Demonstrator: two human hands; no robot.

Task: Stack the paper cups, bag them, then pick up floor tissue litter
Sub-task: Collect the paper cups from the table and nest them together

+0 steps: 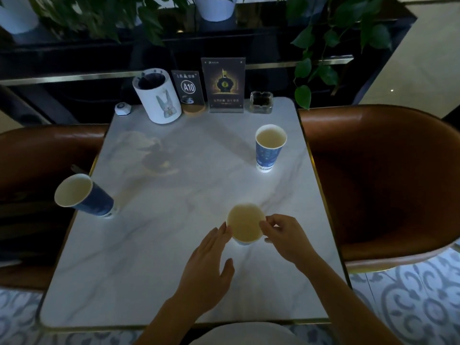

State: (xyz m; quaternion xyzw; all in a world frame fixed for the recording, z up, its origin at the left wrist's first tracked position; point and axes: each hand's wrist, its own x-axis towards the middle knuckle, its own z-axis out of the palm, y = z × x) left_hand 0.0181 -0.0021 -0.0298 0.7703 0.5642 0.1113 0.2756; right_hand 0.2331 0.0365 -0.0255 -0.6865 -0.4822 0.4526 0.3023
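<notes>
Three blue paper cups stand upright on a white marble table point(149, 257). The near cup point(245, 224) is at the middle front, seen from above. My right hand point(286, 241) pinches its right rim with thumb and fingers. My left hand point(211, 267) is flat and open, its fingertips touching the cup's left side. A second cup point(270, 146) stands at the far right. The third cup point(83, 196) stands at the table's left edge.
Along the table's far edge stand a white rabbit-print bin point(159, 98) with a dark liner, an A10 sign point(188, 89), an acrylic menu stand point(224, 85), a glass ashtray point(261, 102) and a call button point(122, 109). Brown leather chairs point(385, 183) flank the table. Plants hang behind.
</notes>
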